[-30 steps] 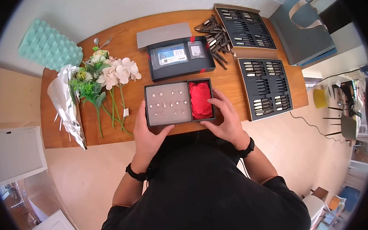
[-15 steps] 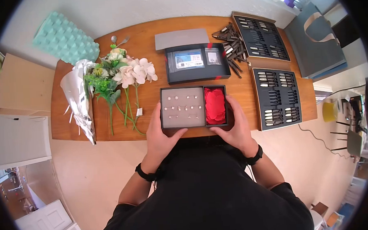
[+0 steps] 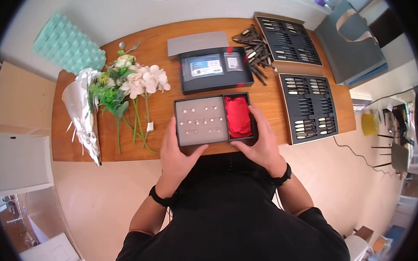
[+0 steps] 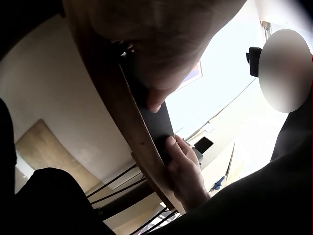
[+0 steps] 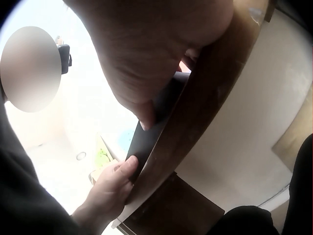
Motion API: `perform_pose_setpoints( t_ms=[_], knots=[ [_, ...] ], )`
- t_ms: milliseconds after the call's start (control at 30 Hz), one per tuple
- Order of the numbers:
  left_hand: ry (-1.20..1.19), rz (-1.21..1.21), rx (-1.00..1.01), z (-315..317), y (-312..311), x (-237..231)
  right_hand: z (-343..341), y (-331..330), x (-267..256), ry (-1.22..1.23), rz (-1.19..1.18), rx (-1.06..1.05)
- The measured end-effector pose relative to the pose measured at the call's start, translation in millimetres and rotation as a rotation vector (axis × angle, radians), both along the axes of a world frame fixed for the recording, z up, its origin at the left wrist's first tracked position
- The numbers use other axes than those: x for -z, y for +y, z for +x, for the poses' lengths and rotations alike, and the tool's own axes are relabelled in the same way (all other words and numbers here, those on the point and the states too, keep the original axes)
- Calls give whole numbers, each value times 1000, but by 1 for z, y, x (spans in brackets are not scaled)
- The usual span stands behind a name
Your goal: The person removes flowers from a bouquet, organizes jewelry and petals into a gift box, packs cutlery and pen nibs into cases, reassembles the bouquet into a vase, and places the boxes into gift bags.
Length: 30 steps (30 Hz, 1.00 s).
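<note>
A black jewelry box (image 3: 190,142) lies near the table's front edge. Its wide left compartment has a grey pad with rows of small earrings (image 3: 212,120); the narrow right one is filled with a red petal-shaped piece (image 3: 239,117). My left hand (image 3: 176,153) grips the left end, thumb along the front and fingers by the side. At the right end, my right hand (image 3: 263,146) holds the box the same way. Both wrist views show the thumbs against the black front wall (image 4: 159,125). Behind stands a second black box (image 3: 216,83) containing a labelled plastic bag (image 3: 205,67) and a smaller bag.
A grey flat panel (image 3: 197,42) lies behind the second box. To the left are artificial flowers (image 3: 145,81), a foil wrap (image 3: 79,113) and a mint bumpy foam roll (image 3: 70,45). Rightward are loose dark sticks (image 3: 257,52), two filled trays (image 3: 309,137) and a grey bag (image 3: 351,52).
My right fingers have moved off the red piece to the box's right outer side. The left hand keeps its hold, and the head view has shifted a little.
</note>
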State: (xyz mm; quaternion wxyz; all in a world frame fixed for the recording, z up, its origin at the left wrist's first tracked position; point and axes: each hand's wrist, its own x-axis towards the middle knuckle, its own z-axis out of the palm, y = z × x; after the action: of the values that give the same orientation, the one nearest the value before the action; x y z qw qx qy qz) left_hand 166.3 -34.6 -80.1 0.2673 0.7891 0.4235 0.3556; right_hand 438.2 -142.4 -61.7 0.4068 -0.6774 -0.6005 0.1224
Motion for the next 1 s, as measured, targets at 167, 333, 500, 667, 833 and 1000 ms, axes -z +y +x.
perform_pose_setpoints(
  t_ms=[167, 333, 500, 667, 833, 1000],
  knots=[
    [-29, -31, 5, 2, 1, -6, -3, 1, 0, -69, 4, 0],
    [-5, -12, 4, 2, 1, -3, -5, -1, -3, -42, -15, 12],
    [-1, -10, 5, 1, 1, -5, -6, 0, 0, -55, -13, 3],
    [1, 6, 14, 2, 1, -5, -5, 0, 1, -99, -3, 7],
    [5, -6, 12, 1, 2, -2, -6, 1, -1, -114, -12, 6],
    [20, 62, 20, 2, 3, -2, -7, 0, -2, -132, 2, 4]
  ],
)
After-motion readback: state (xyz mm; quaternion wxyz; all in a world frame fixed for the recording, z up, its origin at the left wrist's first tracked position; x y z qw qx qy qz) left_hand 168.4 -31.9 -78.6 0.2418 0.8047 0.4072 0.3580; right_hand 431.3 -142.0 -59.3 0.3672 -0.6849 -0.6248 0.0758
